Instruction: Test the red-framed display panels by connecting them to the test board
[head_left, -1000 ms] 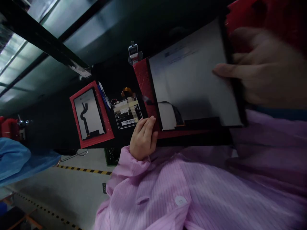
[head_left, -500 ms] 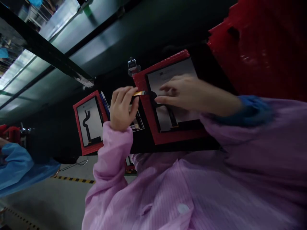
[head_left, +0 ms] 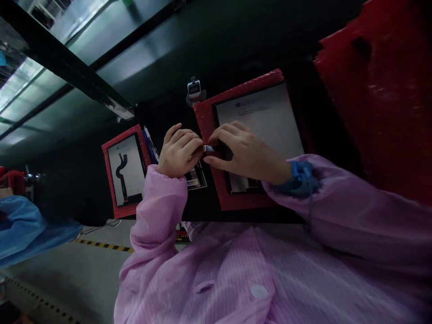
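My left hand [head_left: 180,150] is closed, thumb and forefinger pinching the end of a small flat ribbon cable [head_left: 209,148]. From the other side my right hand [head_left: 245,150] curls round the cable, its fingertips close to those of the left. The cable's short light-blue and metallic end shows between the hands; the rest of it is covered by my right fingers. Under my right hand lies a flat display panel [head_left: 280,117] with a pale grey face and dark border, resting on a red bubble-wrap sheet [head_left: 221,191].
To the left, a similar panel [head_left: 133,177] with a black curved ribbon cable lies on red wrap. Beside it are pens [head_left: 150,144]. A metal tally counter [head_left: 195,91] stands behind. Red plastic wrap [head_left: 381,99] is heaped at right. A co-worker's blue sleeve [head_left: 20,225] shows far left.
My right hand has come left and down to the cable's end, closer to my left hand. The cable's gold end has become covered by my left fingers. The view has shifted slightly.
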`<move>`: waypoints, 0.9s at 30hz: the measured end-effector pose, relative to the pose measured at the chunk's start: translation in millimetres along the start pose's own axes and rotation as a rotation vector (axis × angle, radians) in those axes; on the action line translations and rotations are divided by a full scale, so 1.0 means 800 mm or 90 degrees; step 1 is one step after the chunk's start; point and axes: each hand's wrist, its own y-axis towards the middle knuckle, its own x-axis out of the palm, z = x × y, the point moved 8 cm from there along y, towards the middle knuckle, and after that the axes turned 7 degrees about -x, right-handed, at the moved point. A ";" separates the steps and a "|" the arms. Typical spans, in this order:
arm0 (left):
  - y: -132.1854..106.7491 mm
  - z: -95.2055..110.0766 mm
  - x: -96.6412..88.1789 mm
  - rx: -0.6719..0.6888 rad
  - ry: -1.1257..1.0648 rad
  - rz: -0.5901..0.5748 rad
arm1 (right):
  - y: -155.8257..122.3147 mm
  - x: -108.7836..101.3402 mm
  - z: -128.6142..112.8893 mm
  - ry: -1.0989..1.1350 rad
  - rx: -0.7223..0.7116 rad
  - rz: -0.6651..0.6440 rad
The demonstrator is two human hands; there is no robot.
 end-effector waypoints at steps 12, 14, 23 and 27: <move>-0.003 0.009 0.026 -0.016 -0.133 -0.149 | 0.002 0.013 0.015 0.147 0.017 -0.031; -0.003 0.012 0.027 -0.005 -0.129 -0.132 | 0.002 0.013 0.015 0.136 0.015 -0.029; -0.002 0.010 0.038 -0.003 -0.083 -0.148 | 0.006 0.016 0.023 0.131 0.007 -0.032; -0.002 0.005 0.029 -0.018 -0.083 -0.115 | 0.007 0.001 0.032 0.194 0.008 -0.067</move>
